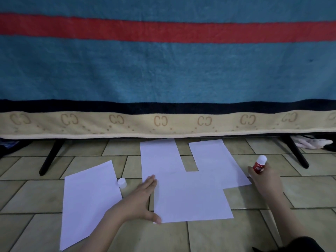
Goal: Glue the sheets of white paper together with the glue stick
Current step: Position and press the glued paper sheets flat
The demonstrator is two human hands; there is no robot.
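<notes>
The left hand (143,199) lies open and flat on the edge of the overlapped white sheets (190,193) on the floor (254,233), probably so they do not slide. The right hand (266,180) grips the red glue stick (259,165) beside the right sheet, its white end pointing up. Its cap (122,182) stands between the joined sheets and one loose sheet (89,202), which I think waits for gluing.

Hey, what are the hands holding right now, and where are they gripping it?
The right hand grips the glue stick around its lower red body. The left hand holds nothing; it lies flat on the joined sheets.
</notes>
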